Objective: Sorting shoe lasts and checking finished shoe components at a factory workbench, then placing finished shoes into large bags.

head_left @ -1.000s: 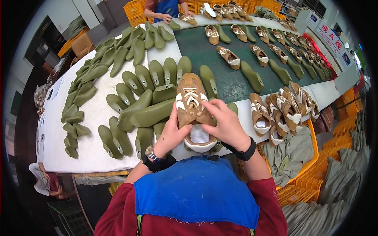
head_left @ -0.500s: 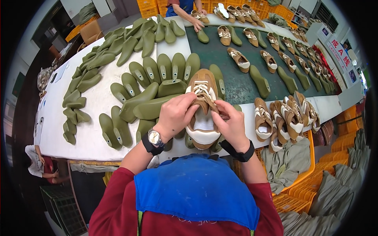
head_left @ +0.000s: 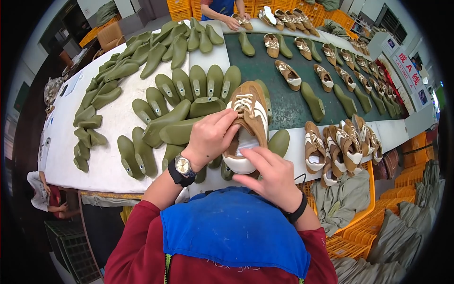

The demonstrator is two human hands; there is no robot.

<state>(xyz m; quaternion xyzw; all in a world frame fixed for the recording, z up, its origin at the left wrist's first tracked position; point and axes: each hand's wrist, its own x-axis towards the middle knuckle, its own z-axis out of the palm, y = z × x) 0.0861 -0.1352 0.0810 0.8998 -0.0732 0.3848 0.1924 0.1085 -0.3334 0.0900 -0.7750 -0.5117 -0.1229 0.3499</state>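
A brown sneaker [head_left: 252,94] with white laces, white side stripes and a white heel is held up in front of me, toe pointing away. My left hand [head_left: 208,138] pinches it at the tongue and left collar edge. At the heel, my right hand [head_left: 273,179] is open, its fingers stretched over the collar rim and its thumb apart. Inside the shoe a pale striped lining [head_left: 247,140] shows. Green shoe lasts lie close around it, among them a long last [head_left: 170,122] beside my left hand and another last [head_left: 279,142] beyond my right hand.
More lasts [head_left: 120,71] curve along the left of the white table [head_left: 113,156]. Sneakers and lasts stand in rows on the green conveyor belt [head_left: 265,75]. At right, several sneakers [head_left: 314,146] cluster above an orange crate [head_left: 373,187]. Across the table, a co-worker's hands [head_left: 235,22] hold a sneaker.
My right hand has let go of the tongue and moved down to the heel. The sneaker has tilted a little. Opposite, the co-worker's hand has left a last on the belt.
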